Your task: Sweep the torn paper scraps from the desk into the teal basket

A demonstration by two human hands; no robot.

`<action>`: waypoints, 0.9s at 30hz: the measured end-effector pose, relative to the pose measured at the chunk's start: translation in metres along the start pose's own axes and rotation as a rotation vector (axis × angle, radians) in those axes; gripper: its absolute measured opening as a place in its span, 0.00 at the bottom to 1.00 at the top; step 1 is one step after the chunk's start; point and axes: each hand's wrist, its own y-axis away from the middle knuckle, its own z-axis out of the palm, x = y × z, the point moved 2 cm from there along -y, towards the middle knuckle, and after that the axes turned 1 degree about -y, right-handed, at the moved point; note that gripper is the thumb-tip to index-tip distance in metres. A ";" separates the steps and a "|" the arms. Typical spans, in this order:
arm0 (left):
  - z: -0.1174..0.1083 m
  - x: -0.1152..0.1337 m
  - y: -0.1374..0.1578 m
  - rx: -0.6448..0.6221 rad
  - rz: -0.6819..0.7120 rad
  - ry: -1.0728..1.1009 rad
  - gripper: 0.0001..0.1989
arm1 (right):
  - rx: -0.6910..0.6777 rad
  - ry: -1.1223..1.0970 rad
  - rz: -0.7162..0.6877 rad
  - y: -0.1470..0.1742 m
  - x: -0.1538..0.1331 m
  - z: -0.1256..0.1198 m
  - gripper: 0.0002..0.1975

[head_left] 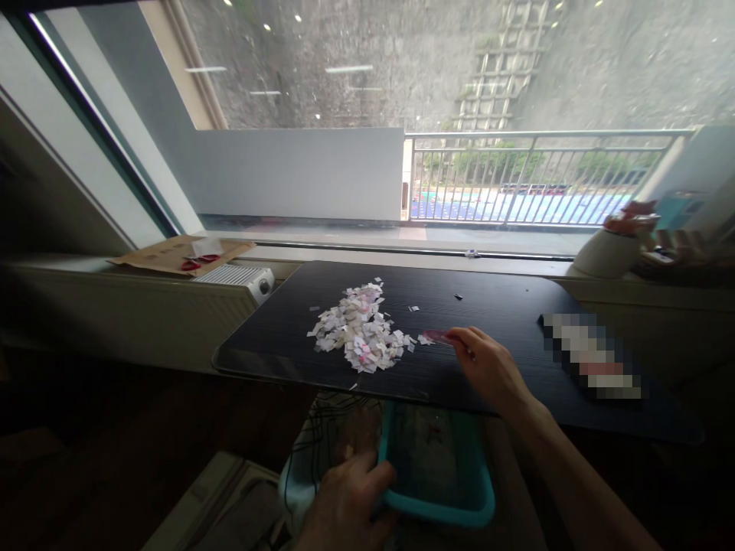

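Left hand (pixel 359 486) clamped on the teal tub (pixel 442 514) below the black table (pixel 499 302), right hand (pixel 488 363) well apart, pinching a pink translucent strip (pixel 436 337) beside the heaped paper scraps (pixel 364 333), I judge one brisk flick could scatter them wide.

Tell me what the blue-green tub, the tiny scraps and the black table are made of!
Tub: probably plastic; its rim looks smooth, rounded and evenly coloured. 
Scraps: likely paper, matte, because they look thin, flat and pale. 
Table: maybe wood or a wood-look coating; fine grain lines and a faint sheen show.
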 end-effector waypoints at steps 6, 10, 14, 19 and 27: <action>0.001 -0.002 0.000 -0.011 -0.017 -0.008 0.09 | -0.082 0.010 -0.040 0.034 -0.002 -0.014 0.12; 0.002 0.002 0.000 -0.006 -0.001 -0.016 0.09 | -0.104 -0.083 0.001 0.053 -0.004 -0.030 0.11; 0.002 0.004 0.000 -0.020 -0.006 -0.031 0.09 | -0.071 -0.091 0.045 0.046 0.002 -0.027 0.10; 0.003 0.003 0.000 0.011 -0.015 -0.049 0.10 | -0.030 -0.099 0.080 0.042 0.010 -0.019 0.09; 0.004 0.001 -0.001 -0.025 0.004 -0.034 0.10 | -0.052 -0.109 0.050 0.044 0.002 -0.022 0.10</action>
